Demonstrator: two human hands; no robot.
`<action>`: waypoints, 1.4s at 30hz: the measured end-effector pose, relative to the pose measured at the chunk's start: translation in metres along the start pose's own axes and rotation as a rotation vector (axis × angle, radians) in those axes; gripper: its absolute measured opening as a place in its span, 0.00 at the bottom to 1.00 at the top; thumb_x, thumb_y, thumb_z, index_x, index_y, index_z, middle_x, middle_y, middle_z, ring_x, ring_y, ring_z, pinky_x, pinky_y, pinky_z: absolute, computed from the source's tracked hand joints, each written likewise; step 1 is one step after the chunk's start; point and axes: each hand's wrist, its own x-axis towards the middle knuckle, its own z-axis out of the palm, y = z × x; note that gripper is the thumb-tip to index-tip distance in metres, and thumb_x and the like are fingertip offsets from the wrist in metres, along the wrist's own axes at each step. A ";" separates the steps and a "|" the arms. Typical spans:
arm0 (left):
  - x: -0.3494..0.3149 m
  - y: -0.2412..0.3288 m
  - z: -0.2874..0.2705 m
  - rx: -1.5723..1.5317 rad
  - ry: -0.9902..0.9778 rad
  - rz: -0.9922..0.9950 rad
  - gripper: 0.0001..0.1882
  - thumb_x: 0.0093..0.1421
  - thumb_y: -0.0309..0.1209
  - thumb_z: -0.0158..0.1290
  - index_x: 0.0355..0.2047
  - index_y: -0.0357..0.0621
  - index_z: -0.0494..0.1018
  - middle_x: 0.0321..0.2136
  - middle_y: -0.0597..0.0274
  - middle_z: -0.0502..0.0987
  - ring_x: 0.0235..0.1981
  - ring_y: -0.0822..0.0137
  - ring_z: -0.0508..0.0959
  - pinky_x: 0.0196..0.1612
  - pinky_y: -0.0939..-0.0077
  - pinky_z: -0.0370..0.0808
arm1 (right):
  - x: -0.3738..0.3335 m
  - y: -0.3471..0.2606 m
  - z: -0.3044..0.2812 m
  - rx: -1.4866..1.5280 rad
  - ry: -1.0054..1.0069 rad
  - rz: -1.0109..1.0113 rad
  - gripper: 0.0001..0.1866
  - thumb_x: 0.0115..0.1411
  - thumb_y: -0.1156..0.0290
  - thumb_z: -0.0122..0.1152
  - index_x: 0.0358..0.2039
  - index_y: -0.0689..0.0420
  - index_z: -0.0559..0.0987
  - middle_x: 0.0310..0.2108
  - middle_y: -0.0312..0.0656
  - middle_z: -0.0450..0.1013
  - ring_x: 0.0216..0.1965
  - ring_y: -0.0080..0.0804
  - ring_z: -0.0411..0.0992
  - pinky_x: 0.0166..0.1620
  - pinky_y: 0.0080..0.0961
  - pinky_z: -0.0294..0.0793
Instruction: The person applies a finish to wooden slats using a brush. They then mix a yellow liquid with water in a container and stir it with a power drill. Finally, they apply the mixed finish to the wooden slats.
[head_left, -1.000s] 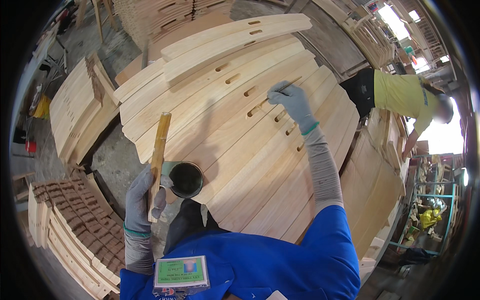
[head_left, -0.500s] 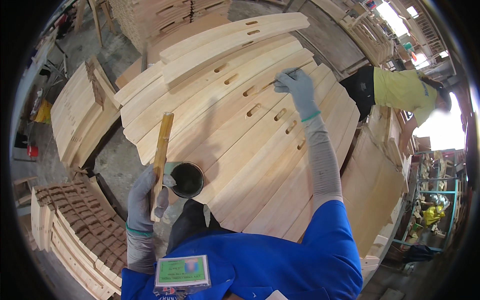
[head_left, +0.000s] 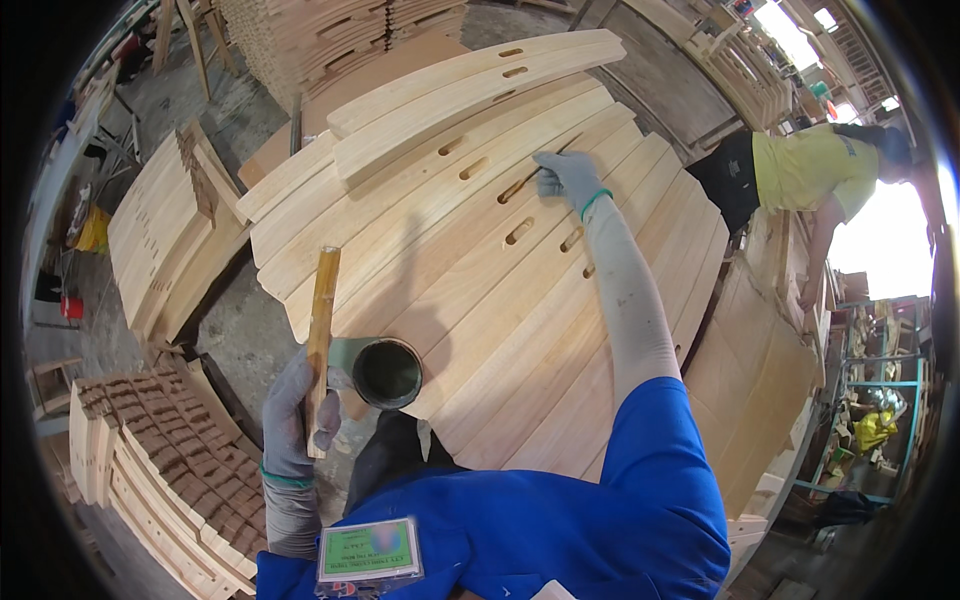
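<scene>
My left hand, in a grey glove, is closed around a flat wooden stick that points up. Against the same hand is a grey-green cup with a dark inside; how it is held is partly hidden. My gloved right hand pinches a thin stick-like tool, perhaps a slender brush. Its lower end is at a slot in one of the curved pale wooden boards. Several such boards lie side by side in front of me, many with oval slots.
Two more slotted boards rest on top at the far side. Stacked curved pieces stand at the left, with another pile below them. A person in a yellow shirt bends at the right near cardboard.
My right hand has moved left and slightly down, bringing the thin tool's end to a slot. My left hand with the stick and cup has shifted slightly in view.
</scene>
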 end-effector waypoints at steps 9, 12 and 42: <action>0.000 0.000 0.007 0.018 -0.053 0.026 0.22 0.65 0.36 0.42 0.54 0.32 0.63 0.28 0.53 0.75 0.11 0.74 0.68 0.11 0.84 0.65 | -0.027 -0.013 0.007 -0.276 0.031 0.099 0.22 0.54 0.50 0.64 0.19 0.56 0.71 0.14 0.34 0.65 0.13 0.24 0.63 0.16 0.22 0.62; 0.003 -0.008 0.016 0.340 0.061 0.121 0.19 0.64 0.35 0.44 0.48 0.31 0.69 0.26 0.56 0.75 0.17 0.74 0.71 0.19 0.84 0.70 | -0.058 -0.015 0.000 -0.310 0.102 0.073 0.25 0.55 0.47 0.63 0.19 0.56 0.70 0.14 0.35 0.65 0.12 0.23 0.62 0.15 0.22 0.62; 0.030 -0.004 -0.043 2.018 -0.270 0.807 0.42 0.42 0.49 0.65 0.55 0.43 0.63 0.54 0.55 0.65 0.56 0.51 0.64 0.58 0.60 0.62 | -0.308 0.088 0.009 -1.171 0.508 -0.660 0.14 0.58 0.65 0.56 0.45 0.52 0.76 0.29 0.42 0.75 0.31 0.42 0.74 0.33 0.37 0.73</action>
